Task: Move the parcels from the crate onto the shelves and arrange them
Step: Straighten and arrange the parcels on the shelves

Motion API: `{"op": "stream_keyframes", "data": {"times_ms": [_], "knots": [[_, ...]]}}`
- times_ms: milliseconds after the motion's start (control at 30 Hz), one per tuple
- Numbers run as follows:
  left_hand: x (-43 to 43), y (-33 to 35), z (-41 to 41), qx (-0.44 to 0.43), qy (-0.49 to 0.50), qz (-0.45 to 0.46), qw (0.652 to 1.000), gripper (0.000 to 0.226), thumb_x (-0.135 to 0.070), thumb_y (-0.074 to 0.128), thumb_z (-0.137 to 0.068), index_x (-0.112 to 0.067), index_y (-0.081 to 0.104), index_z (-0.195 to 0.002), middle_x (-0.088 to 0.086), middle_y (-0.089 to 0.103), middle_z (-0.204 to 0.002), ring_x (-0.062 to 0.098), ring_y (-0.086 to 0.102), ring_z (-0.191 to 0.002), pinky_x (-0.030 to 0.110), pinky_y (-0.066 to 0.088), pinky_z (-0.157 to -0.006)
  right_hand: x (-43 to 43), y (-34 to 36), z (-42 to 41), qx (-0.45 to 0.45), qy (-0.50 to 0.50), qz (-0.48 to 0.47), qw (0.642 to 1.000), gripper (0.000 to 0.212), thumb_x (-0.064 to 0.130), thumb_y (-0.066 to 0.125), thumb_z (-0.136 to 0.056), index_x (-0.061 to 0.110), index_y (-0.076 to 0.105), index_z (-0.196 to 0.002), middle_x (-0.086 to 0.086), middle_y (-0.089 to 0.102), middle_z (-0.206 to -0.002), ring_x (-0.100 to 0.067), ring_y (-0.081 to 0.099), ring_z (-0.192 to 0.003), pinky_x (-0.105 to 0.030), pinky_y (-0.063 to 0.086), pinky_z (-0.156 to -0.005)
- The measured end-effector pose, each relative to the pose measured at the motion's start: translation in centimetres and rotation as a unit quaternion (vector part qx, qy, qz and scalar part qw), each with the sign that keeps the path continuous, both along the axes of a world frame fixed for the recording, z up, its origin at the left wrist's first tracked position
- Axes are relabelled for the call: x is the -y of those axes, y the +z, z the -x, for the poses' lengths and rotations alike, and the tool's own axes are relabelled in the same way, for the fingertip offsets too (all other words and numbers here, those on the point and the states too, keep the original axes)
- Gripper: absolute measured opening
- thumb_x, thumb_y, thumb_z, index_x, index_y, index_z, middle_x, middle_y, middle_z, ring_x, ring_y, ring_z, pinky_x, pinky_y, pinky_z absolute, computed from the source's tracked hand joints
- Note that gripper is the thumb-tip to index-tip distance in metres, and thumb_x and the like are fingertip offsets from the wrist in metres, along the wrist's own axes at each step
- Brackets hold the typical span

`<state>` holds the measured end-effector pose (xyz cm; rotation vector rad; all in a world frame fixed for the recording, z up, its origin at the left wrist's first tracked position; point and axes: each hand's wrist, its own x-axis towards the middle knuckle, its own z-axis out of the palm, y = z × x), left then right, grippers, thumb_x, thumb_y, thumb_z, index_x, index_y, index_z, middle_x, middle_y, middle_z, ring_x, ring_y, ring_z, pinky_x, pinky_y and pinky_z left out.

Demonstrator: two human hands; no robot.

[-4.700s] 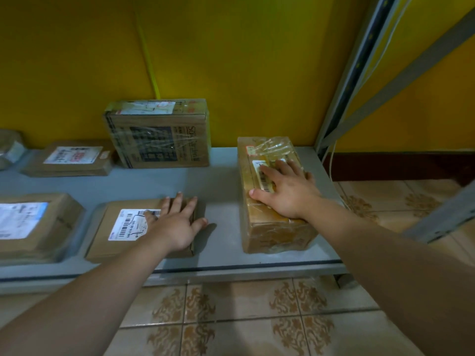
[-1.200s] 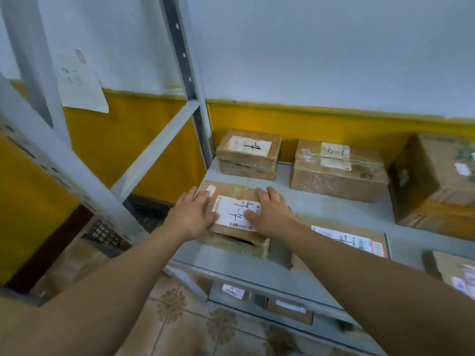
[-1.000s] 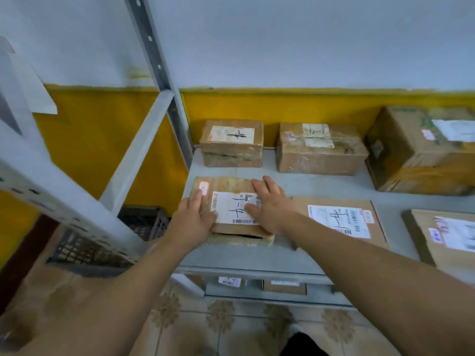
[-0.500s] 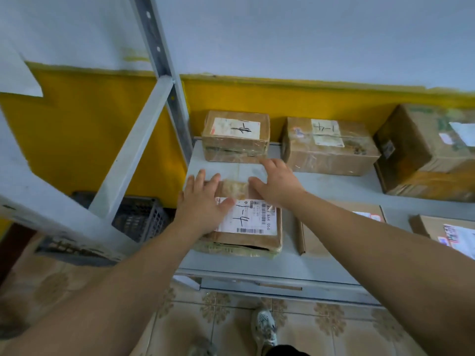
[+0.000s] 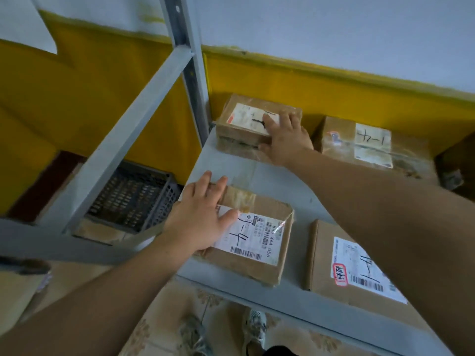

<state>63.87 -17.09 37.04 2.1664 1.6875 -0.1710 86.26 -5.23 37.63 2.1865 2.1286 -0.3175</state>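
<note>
- The left hand [image 5: 203,214] is resting flat on the near-left corner of a brown cardboard parcel with a white barcode label [image 5: 259,242]. Its fingers are lying straight and slightly spread, and the thumb is lying across the label's edge.
- That parcel is sitting at the front left of the grey metal shelf [image 5: 270,176], close to its front edge.
- The right hand [image 5: 285,140] is reaching further back and lying over the right front corner of a small brown taped parcel with a handwritten white label [image 5: 244,122]. The fingers are stretching straight over the top while the thumb is pressing against the front face.
- This back parcel is sitting in the rear left corner, just beside the grey upright post [image 5: 185,47].
- A brown parcel wrapped in clear tape [image 5: 372,145] is crowding the right hand from the right, just beside the small parcel.
- A flat brown parcel with a red-stamped label [image 5: 354,265] is lying just right of the front parcel, partly under the right forearm.
- A grey diagonal brace [image 5: 128,137] is crossing in front of the dark perforated plastic crate [image 5: 133,199], which is sitting on the floor left of the shelf.
- Two patterned shoes [image 5: 254,327] are showing on the tiled floor [image 5: 167,317] below.
</note>
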Motion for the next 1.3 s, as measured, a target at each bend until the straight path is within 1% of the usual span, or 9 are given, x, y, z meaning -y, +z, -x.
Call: {"op": "stream_keyframes", "data": {"times_ms": [233,467,600,733,867,967,1133,1233,1300], "knots": [[0.3,0.3,0.0,0.003,0.008,0.005,1.0,0.075,-0.067,0.031,-0.092,-0.04,-0.004,-0.152,-0.01,-0.012,-0.16,0.026,0.001,-0.146,0.049,0.03,-0.11,-0.3,0.2,-0.4,0.002,0.015,0.021,1.0,0.077,0.053,0.047,-0.099,0.034,0.0,-0.157,-0.01,-0.008,-0.166,-0.035,-0.01,-0.152,-0.055,0.021,-0.117],[0.6,0.5,-0.1,0.01,0.009,-0.003,1.0,0.074,-0.066,0.031,-0.093,-0.039,-0.002,-0.152,-0.01,-0.009,-0.161,0.026,0.005,-0.145,0.046,0.03,-0.11,1.2,0.4,-0.4,0.017,0.0,0.03,0.999,0.074,0.044,0.044,-0.103,0.031,-0.004,-0.158,-0.008,-0.007,-0.166,-0.033,-0.009,-0.152,-0.055,0.034,-0.112],[0.6,0.5,-0.1,0.017,0.01,0.001,1.0,0.073,-0.066,0.032,-0.093,-0.039,-0.001,-0.152,-0.01,-0.009,-0.161,0.026,0.004,-0.146,0.046,0.029,-0.11,0.3,0.8,-0.5,-0.004,-0.01,0.053,0.999,0.076,0.044,0.046,-0.103,0.034,-0.004,-0.158,-0.006,-0.011,-0.166,-0.033,-0.011,-0.152,-0.057,0.027,-0.116],[0.4,0.8,0.0,0.013,0.013,0.007,1.0,0.072,-0.066,0.034,-0.092,-0.04,0.005,-0.152,-0.01,-0.003,-0.161,0.024,0.001,-0.147,0.048,0.024,-0.113,0.2,0.9,-0.6,-0.017,-0.007,0.063,0.998,0.079,0.056,0.045,-0.099,0.035,-0.003,-0.158,-0.007,-0.011,-0.166,-0.035,-0.012,-0.152,-0.058,0.02,-0.119],[-2.2,1.9,-0.7,0.006,0.026,-0.019,0.999,0.063,-0.065,0.029,-0.094,-0.035,0.026,-0.149,-0.002,0.02,-0.158,0.025,0.002,-0.148,0.056,0.006,-0.118,-0.4,1.7,-1.4,-0.044,-0.022,0.008,0.999,0.067,0.064,0.026,-0.099,0.03,0.02,-0.157,-0.01,0.009,-0.165,-0.034,0.003,-0.151,-0.056,0.015,-0.119],[-6.5,2.7,-2.1,0.06,0.072,-0.049,0.994,0.063,-0.06,0.034,-0.095,-0.028,0.031,-0.149,0.006,0.028,-0.155,0.029,0.017,-0.145,0.052,0.018,-0.116,-1.7,1.9,-1.7,-0.086,-0.091,-0.023,0.992,0.063,0.06,0.027,-0.1,0.024,0.032,-0.152,-0.012,0.02,-0.16,-0.036,0.015,-0.147,-0.054,0.023,-0.117],[-13.2,1.9,-4.5,0.208,0.149,-0.018,0.967,0.056,-0.049,0.051,-0.094,-0.026,0.037,-0.143,0.01,0.039,-0.143,0.033,0.04,-0.13,0.051,0.039,-0.107,-2.7,0.9,-0.8,-0.084,-0.123,0.01,0.989,0.062,0.06,0.033,-0.1,0.024,0.029,-0.151,-0.013,0.017,-0.156,-0.041,0.016,-0.142,-0.054,0.032,-0.109],[-15.1,0.6,-5.8,0.268,0.162,0.021,0.95,0.065,-0.045,0.055,-0.093,-0.029,0.026,-0.149,0.004,0.04,-0.145,0.029,0.044,-0.131,0.048,0.044,-0.106,-2.7,0.2,-0.8,-0.112,-0.135,-0.012,0.984,0.06,0.055,0.033,-0.101,0.026,0.027,-0.152,-0.011,0.016,-0.154,-0.04,0.015,-0.142,-0.051,0.031,-0.11],[-15.6,-0.2,-6.3,0.26,0.171,0.026,0.95,0.07,-0.04,0.053,-0.096,-0.031,0.014,-0.154,0.004,0.032,-0.149,0.028,0.04,-0.134,0.046,0.042,-0.108,-2.5,0.1,-0.9,-0.123,-0.144,-0.03,0.981,0.058,0.053,0.035,-0.101,0.026,0.03,-0.152,-0.01,0.017,-0.153,-0.039,0.016,-0.14,-0.051,0.032,-0.109]]}}
